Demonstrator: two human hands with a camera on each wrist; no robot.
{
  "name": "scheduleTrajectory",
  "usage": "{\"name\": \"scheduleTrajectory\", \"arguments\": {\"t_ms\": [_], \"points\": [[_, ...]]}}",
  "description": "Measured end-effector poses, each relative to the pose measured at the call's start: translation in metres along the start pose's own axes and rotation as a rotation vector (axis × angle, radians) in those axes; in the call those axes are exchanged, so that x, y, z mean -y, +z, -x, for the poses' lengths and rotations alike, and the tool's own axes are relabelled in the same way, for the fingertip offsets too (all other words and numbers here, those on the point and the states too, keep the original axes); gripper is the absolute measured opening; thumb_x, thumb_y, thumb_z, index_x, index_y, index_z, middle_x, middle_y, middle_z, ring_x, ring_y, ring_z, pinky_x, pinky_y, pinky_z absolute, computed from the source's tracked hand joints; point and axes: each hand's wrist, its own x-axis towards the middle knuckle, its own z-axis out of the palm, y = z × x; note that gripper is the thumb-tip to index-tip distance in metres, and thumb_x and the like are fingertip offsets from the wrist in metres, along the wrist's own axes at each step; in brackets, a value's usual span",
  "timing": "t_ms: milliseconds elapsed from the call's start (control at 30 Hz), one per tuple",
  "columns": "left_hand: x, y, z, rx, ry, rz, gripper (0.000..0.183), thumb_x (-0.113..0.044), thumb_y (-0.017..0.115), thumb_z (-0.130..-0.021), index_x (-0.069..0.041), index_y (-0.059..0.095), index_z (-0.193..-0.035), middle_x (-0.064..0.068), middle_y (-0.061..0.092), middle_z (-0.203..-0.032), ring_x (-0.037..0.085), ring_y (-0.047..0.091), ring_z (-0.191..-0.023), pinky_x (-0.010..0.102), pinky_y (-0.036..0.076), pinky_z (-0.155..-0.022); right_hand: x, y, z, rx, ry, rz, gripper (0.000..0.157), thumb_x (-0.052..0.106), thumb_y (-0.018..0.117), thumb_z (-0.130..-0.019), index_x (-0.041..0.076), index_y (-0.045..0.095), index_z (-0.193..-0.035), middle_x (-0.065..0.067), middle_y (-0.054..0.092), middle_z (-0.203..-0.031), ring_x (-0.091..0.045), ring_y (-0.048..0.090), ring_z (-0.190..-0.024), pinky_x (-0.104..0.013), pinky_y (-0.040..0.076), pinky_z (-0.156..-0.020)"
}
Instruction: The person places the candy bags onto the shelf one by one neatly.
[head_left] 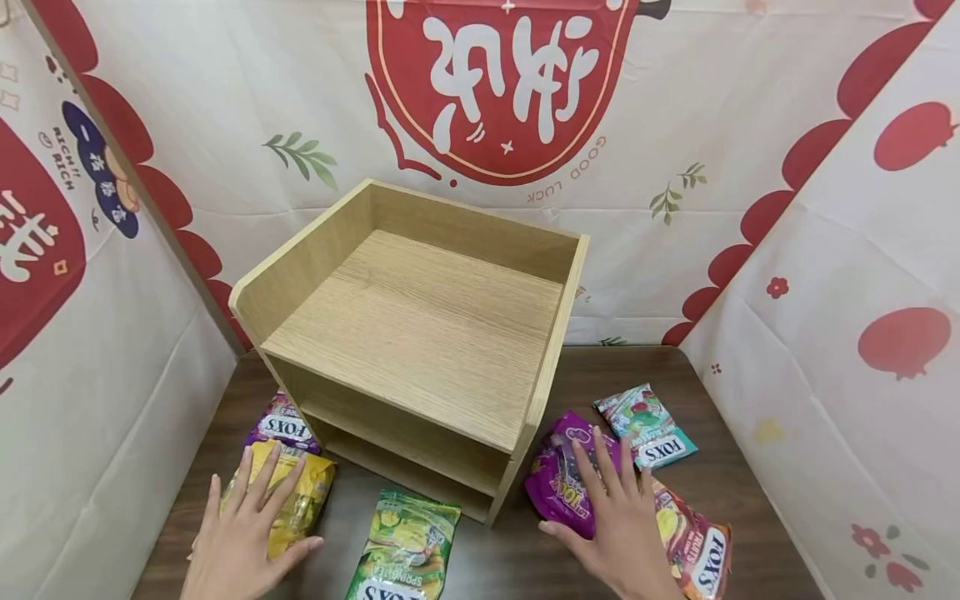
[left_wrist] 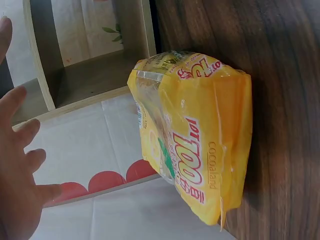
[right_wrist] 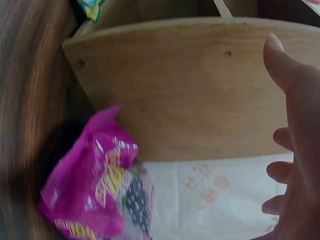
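My left hand [head_left: 238,533] is held with its fingers spread, over the near side of a yellow candy bag [head_left: 296,500]. In the left wrist view that yellow bag [left_wrist: 200,140] stands on the table, apart from the fingers. My right hand [head_left: 618,521], also with straight, spread fingers, overlaps a purple candy bag [head_left: 558,475] in the head view. The right wrist view has this purple bag [right_wrist: 95,185] beside the shelf's side panel, with a gap to the hand. Neither hand holds anything. Between the hands lies a green Fox's bag [head_left: 408,546].
A wooden shelf [head_left: 427,308] with an open top and lower compartments stands at an angle mid-table. A purple Fox's bag [head_left: 281,425] lies at its left; a teal Fox's bag [head_left: 648,425] and a red Fox's bag [head_left: 697,546] lie right. Printed cloth [head_left: 645,275] hangs around the table.
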Motion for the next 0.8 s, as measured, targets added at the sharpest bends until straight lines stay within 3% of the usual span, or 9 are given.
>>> {"name": "scheduleTrajectory", "arguments": {"t_ms": [267,400,467,567,633,700,800], "points": [[0.006,0.000,-0.020,-0.056,-0.001,-0.001,0.092,-0.070,0.060,-0.076,-0.024,0.031,-0.151,0.007,0.017,-0.158,0.039,0.012,-0.142,0.066,0.002,-0.109,0.016,0.014,-0.012,-0.072,-0.050,-0.084,0.103,0.072,0.063,-0.072,0.017,0.026,-0.152,-0.008,0.013,-0.159,-0.042,0.001,-0.142,-0.073,0.008,-0.104],[0.010,0.004,-0.031,-0.081,-0.047,0.073,0.090,-0.064,0.062,-0.079,-0.022,0.029,-0.151,0.009,0.018,-0.158,0.038,0.010,-0.143,0.056,0.003,-0.114,0.025,0.021,-0.017,-0.080,-0.063,-0.146,0.104,0.068,0.066,-0.073,0.015,0.025,-0.152,-0.007,0.013,-0.159,-0.043,0.000,-0.142,-0.074,0.011,-0.103],[0.012,0.006,-0.037,-0.100,-0.094,0.165,0.090,-0.056,0.066,-0.081,-0.020,0.025,-0.152,0.009,0.017,-0.158,0.036,0.009,-0.143,0.051,0.004,-0.115,0.029,0.023,-0.018,-0.091,-0.068,-0.185,0.103,0.065,0.068,-0.073,0.014,0.025,-0.152,-0.006,0.015,-0.159,-0.043,0.002,-0.142,-0.075,0.015,-0.101],[0.013,0.008,-0.046,-0.128,-0.199,0.366,0.089,-0.038,0.071,-0.084,-0.021,0.019,-0.154,0.005,0.013,-0.159,0.035,0.009,-0.144,0.058,0.010,-0.113,0.036,0.026,-0.019,-0.126,-0.084,-0.267,0.102,0.059,0.072,-0.074,0.011,0.026,-0.151,-0.009,0.019,-0.157,-0.043,0.010,-0.141,-0.072,0.020,-0.101],[0.011,0.008,-0.053,-0.151,-0.281,0.499,0.088,-0.027,0.072,-0.085,-0.025,0.017,-0.154,0.004,0.015,-0.158,0.034,0.013,-0.143,0.064,0.015,-0.109,0.041,0.028,-0.019,-0.121,-0.076,-0.335,0.101,0.055,0.073,-0.077,0.011,0.022,-0.152,-0.010,0.019,-0.157,-0.040,0.013,-0.142,-0.058,0.021,-0.110],[0.009,0.007,-0.061,-0.175,-0.355,0.625,0.087,-0.019,0.071,-0.087,-0.030,0.016,-0.153,0.004,0.018,-0.158,0.032,0.018,-0.142,0.064,0.021,-0.107,0.046,0.031,-0.019,-0.132,-0.079,-0.419,0.102,0.046,0.075,-0.078,0.008,0.018,-0.153,-0.012,0.018,-0.157,-0.038,0.018,-0.141,-0.040,0.018,-0.115],[0.006,0.006,-0.074,-0.218,-0.418,0.758,0.081,-0.014,0.067,-0.090,-0.029,0.017,-0.153,0.007,0.025,-0.155,0.032,0.028,-0.138,0.046,0.029,-0.110,0.053,0.036,-0.020,-0.149,-0.080,-0.555,0.103,0.032,0.078,-0.080,0.005,0.010,-0.153,-0.014,0.014,-0.157,-0.033,0.021,-0.141,-0.021,0.017,-0.111]]}}
